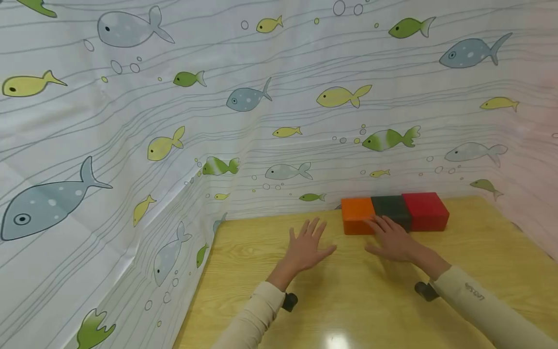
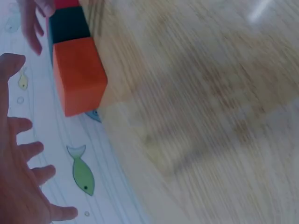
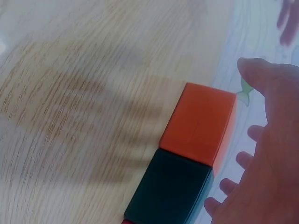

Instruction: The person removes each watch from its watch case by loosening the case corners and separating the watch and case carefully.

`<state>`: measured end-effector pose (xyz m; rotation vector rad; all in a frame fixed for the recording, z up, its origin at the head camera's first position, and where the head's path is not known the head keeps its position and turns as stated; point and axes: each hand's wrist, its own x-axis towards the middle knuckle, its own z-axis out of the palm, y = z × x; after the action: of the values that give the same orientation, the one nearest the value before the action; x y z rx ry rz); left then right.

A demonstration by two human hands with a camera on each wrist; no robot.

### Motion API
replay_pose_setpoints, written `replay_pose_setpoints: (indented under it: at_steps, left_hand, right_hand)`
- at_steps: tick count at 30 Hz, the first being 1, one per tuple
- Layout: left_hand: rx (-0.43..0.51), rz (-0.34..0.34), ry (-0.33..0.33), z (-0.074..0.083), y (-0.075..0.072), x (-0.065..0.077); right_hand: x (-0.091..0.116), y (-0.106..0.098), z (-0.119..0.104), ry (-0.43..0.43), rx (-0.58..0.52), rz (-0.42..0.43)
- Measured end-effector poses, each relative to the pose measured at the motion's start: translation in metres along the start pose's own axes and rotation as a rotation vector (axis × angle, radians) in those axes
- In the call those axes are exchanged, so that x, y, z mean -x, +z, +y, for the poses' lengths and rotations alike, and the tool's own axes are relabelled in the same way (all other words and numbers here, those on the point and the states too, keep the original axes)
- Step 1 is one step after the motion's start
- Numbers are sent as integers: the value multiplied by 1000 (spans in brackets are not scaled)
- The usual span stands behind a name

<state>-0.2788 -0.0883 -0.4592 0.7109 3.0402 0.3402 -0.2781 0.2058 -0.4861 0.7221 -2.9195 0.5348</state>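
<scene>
Your left hand (image 1: 302, 249) and right hand (image 1: 395, 242) are apart above the table (image 1: 244, 257), fingers extended, holding nothing. The orange block (image 1: 356, 219), dark green block (image 1: 390, 207) and red block (image 1: 426, 212) sit in a row near the table's far edge, beside the fish-print sheet (image 1: 296, 53). Your right hand is nearer the row than your left.

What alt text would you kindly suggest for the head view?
A person's left hand and right hand hover open over a wooden table; at its far edge, an orange block, dark green block and red block form a row before fish-patterned sheeting.
</scene>
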Motion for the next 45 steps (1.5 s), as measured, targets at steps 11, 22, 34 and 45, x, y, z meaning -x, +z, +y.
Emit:
replay_pose_setpoints:
  at_steps: [11,22,34,45]
  left_hand:
    - [-153,-41,89,29,14,-47]
    - [-268,-54,70,47,39,-81]
    - [-308,-106,35,49,51,-91]
    - [-255,-86,-15,50,49,-91]
  right_hand:
    - [-3,4,12,-15,23,44]
    - [-2,9,7,-3,-19,22]
    - [-4,8,7,23,-2,8]
    - [-5,3,1,7,-4,1]
